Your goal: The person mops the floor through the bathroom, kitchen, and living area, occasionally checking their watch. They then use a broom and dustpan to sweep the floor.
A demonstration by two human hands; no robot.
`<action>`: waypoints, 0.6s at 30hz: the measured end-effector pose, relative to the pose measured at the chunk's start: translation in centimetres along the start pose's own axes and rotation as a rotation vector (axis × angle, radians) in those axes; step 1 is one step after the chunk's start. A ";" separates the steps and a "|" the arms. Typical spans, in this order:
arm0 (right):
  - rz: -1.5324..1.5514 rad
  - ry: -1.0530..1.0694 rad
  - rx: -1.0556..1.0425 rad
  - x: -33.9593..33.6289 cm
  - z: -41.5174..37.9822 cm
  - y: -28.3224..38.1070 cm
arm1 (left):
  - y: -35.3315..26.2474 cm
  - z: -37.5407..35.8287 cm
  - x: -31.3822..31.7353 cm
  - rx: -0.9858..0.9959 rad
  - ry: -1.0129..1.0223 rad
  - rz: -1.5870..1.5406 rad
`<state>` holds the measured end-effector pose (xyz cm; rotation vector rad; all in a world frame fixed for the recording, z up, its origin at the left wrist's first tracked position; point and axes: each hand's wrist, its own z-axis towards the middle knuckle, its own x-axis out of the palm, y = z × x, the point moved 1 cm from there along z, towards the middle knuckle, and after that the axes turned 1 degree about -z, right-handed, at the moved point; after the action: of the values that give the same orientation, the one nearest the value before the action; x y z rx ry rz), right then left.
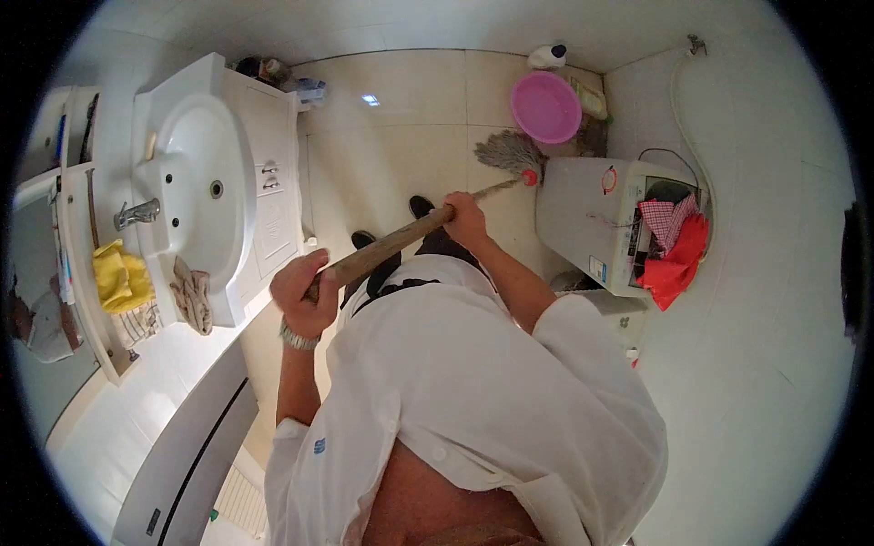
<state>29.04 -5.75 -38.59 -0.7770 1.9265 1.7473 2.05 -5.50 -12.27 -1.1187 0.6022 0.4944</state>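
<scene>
A string mop with a long wooden handle (387,247) slants across the front of my body. My left hand (307,289), with a metal watch on the wrist, is wrapped round the upper end of the handle. Lower down, my right hand (466,221) grips the same shaft. The grey mop head (510,153) lies spread on the tiled floor, joined to the handle by a red collar (529,177). It rests between the pink basin and the washing machine.
A pink basin (546,107) and a white bottle (547,57) stand by the far wall. To the right is a washing machine (583,214) with red cloth (675,264) on top. On the left, a washbasin (205,232) sits on a white cabinet (273,173). Pale floor tiles (391,155) lie between.
</scene>
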 end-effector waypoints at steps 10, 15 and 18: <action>-0.131 0.073 0.004 4.7 3.0 3.2 | 3.0 -1.0 -0.4 -0.345 -0.433 -1.233; 0.079 -0.030 -0.289 8.3 4.4 11.7 | -0.1 -3.1 -7.7 -0.197 -0.570 -1.000; 0.252 0.000 -0.454 11.7 5.2 14.9 | -2.5 -4.1 -10.8 0.005 -0.496 -0.736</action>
<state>10.16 -1.27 -35.55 -0.6994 1.7026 2.3864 -5.12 -10.91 -4.63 -1.0729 -0.2501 0.1121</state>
